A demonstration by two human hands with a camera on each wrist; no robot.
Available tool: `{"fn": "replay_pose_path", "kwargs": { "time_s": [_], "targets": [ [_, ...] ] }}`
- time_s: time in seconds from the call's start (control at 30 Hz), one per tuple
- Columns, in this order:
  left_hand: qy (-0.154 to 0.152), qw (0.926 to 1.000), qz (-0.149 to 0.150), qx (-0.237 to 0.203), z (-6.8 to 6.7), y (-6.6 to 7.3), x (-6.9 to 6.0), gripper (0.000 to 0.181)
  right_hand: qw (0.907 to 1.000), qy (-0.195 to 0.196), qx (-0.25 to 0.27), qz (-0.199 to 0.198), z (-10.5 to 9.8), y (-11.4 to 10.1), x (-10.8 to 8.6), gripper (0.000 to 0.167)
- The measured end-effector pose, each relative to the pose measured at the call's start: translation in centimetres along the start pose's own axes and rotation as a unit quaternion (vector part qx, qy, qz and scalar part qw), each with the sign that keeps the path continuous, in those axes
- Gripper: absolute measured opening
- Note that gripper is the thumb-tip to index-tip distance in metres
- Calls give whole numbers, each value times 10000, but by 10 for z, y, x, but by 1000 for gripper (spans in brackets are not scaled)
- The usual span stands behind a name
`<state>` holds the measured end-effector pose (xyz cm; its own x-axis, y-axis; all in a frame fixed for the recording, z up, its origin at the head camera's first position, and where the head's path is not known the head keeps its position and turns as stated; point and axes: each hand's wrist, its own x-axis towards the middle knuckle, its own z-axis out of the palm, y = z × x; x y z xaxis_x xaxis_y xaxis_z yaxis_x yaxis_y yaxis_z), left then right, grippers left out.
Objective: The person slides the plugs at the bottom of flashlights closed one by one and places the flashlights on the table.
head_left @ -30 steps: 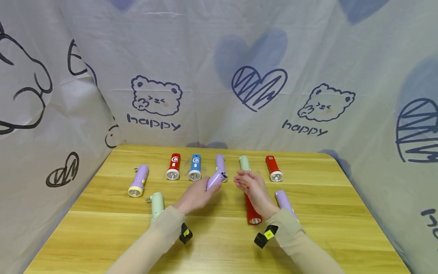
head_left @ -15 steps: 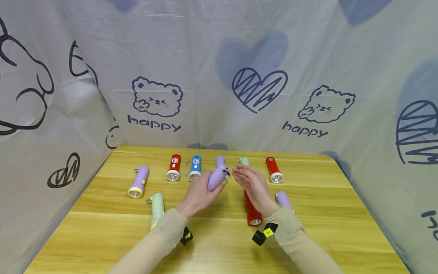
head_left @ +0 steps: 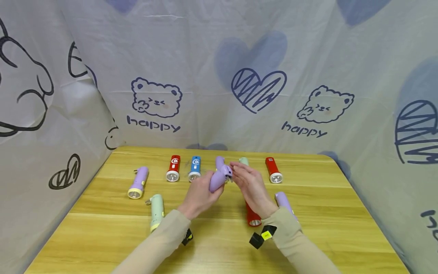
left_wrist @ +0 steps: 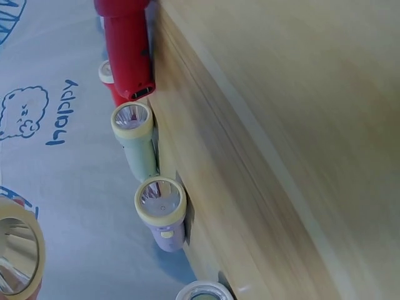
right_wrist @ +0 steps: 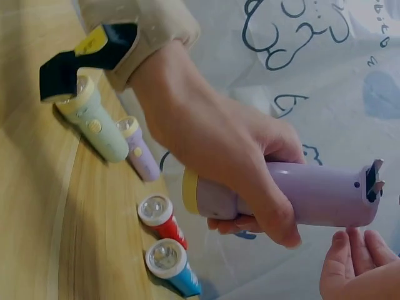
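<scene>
Purple flashlight (head_left: pixel 219 181) is hanging above the middle of the counter (head_left: pixel 328 224), its metal prongs (right_wrist: pixel 377 178) sticking out of the end facing the right hand (head_left: pixel 251 188). Fingers of the left hand (head_left: pixel 199 196) are clamping round its body; those of the right hand are lying straight, nearly side by side, just beside the pronged end, and whether they are touching it I cannot tell. Wood grain is showing between the forearms and widely along the right side. Beyond, a left red flashlight (head_left: pixel 174 164), blue flashlight (head_left: pixel 195 164), back purple flashlight (head_left: pixel 220 161), green flashlight (head_left: pixel 243 160) and right red flashlight (head_left: pixel 272 168) are lining up near the far edge. A left purple flashlight (head_left: pixel 140 179) and a pale green flashlight (head_left: pixel 157 209) are lying toward the left edge.

In the head view the left hand is hiding the held lens, while the held piece is partly covering the back purple one. The right hand is blocking much of a long red flashlight (head_left: pixel 253 217), and the right sleeve is overlapping a right purple flashlight (head_left: pixel 283 201). Cloth (head_left: pixel 205 76) behind is reading "happy" twice; white logos on the left red and blue ones are staying too small to read.
</scene>
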<state>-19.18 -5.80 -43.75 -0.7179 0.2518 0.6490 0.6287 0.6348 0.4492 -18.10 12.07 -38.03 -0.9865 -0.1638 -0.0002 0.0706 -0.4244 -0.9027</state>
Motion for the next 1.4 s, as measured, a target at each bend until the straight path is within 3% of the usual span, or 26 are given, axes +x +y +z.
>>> {"fn": "replay_pose_path", "kwargs": {
  "time_s": [0.23,0.5,0.93,1.4],
  "targets": [
    [311,9985,346,282,1,0,0,25,9987,-434,251,33,3,-2,-5,25],
    [516,9951,759,356,1,-1,1,25,9967,-673,413,207,6,-2,-6,29],
    [518,9936,949,317,1,-3,2,24,9908,-1000,697,597,2,-1,-7,30],
    [413,9920,1150,331,4,-5,-3,33,9881,-1430,315,469,-8,7,-9,32]
  ]
}}
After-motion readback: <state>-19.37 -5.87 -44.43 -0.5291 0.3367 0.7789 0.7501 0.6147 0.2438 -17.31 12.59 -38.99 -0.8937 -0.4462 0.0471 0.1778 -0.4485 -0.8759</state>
